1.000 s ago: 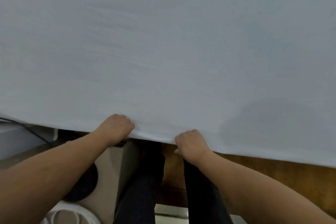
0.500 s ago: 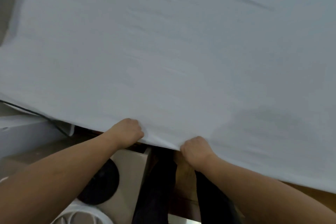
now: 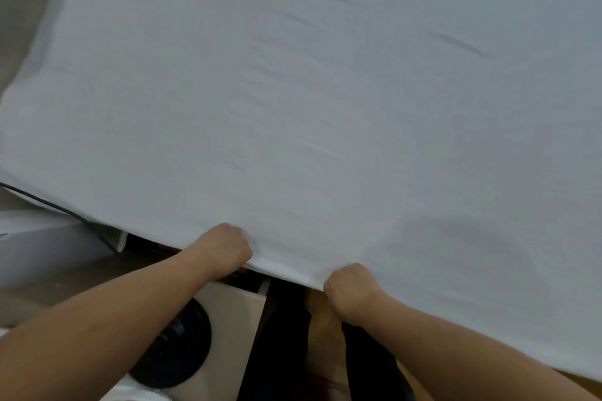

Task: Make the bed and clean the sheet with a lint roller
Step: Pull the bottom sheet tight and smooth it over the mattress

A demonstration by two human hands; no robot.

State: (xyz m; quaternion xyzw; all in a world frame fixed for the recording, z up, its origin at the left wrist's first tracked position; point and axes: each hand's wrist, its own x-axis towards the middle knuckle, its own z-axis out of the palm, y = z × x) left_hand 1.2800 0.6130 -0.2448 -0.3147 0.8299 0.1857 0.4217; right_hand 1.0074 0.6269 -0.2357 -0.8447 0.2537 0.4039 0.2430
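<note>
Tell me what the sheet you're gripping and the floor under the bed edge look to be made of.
Sheet: seemingly thin woven fabric, white and matte; it shows soft creases and bunches where the left hand and right hand grip its edge. Floor: probably wood or wood-look laminate, brown with a slight sheen; little shows.

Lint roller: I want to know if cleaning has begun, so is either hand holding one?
No, the left hand and right hand both grip the near edge of the white cloth sheet.

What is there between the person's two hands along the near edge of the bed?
Only a stretch of the white sheet itself: its edge runs from the left hand to the right hand, both gripping it, in the head view.
</note>
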